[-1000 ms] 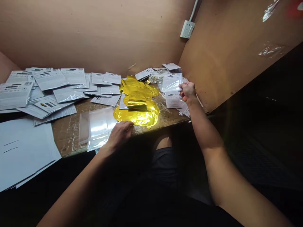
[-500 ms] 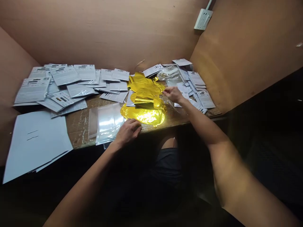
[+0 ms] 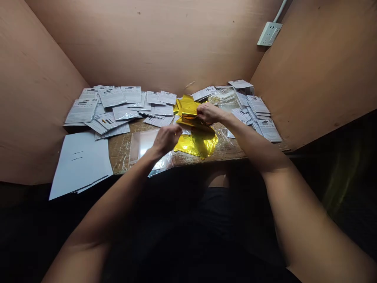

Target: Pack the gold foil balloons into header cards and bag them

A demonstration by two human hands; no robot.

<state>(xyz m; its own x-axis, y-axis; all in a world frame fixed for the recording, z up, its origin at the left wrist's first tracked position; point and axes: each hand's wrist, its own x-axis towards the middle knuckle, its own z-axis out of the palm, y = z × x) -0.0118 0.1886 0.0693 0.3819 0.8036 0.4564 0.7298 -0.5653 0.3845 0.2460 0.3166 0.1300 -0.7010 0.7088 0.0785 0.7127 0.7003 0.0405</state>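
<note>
- R hand (image 3: 207, 113): fingers curled tight, pinching the edge of the gold foil (image 3: 196, 145) at its R side, knuckles up.
- L hand (image 3: 167, 138): fingers bent in, tips right by foil's L edge; can't tell if they pinch it or just sit next to it.
- Foil: thin, shiny, mirror-like, mid-table btwn the 2 hands. Upper part creased & angular, w/ a fold raised off the layer below; lower part lies flat, rounded end, wrinkled rim, small tab at front. Dark shadow across it.
- Clear bags (image 3: 141, 140): smooth, glossy plastic, flat rectangles, partly under L hand & forearm, front one poking past table edge.
- Table (image 3: 120, 157): brown wood, worn & scratched, pale scuffs nr the bags.
- L pile of cards (image 3: 119, 96): white, rectangular, dark print, some w/ glossy plastic glare; overlapping at odd angles along back wall.
- R pile of cards (image 3: 259, 112): same sort, fanned & stacked by R wall.
- Crinkled plastic (image 3: 225, 96): see-through, lots of glare, back R, behind R hand.
- Paper sheets (image 3: 82, 161): big, white, matte, stacked at front L, 2 short dark lines on top, edges uneven.
- Walls (image 3: 165, 43): flat tan board on 3 sides, few specks.
- Socket strip (image 3: 269, 34): white, boxy plastic, top R corner, w/ pale round cable (image 3: 279, 11) going up.
</note>
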